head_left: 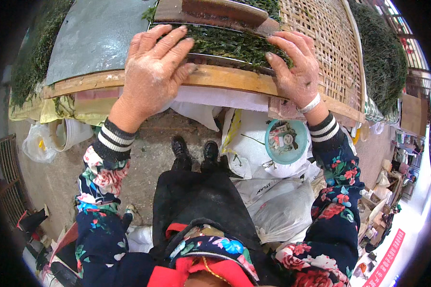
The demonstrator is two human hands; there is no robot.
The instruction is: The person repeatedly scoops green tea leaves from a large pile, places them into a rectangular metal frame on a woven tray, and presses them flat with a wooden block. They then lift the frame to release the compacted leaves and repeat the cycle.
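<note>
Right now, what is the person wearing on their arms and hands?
Both arms have dark blue sleeves printed with red, pink and teal flowers, ending in black-and-white striped cuffs. The right hand has a silver bangle at the wrist. The left hand is bare, without gloves.

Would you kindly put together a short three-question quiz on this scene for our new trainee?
1. True or false: both hands lie flat, palms down, on the green leaves.
2. What does the right hand wear at the wrist? A) a silver bangle B) a red glove C) a wristwatch
3. Fill in: below the wooden table edge, on the white sacks, sits a round ____ bowl.

Key
1. True: the left hand and the right hand press on the layer of green leaves, fingers spread, holding nothing.
2. A: a silver bangle.
3. Teal: the teal bowl holds small odds and ends.
</note>
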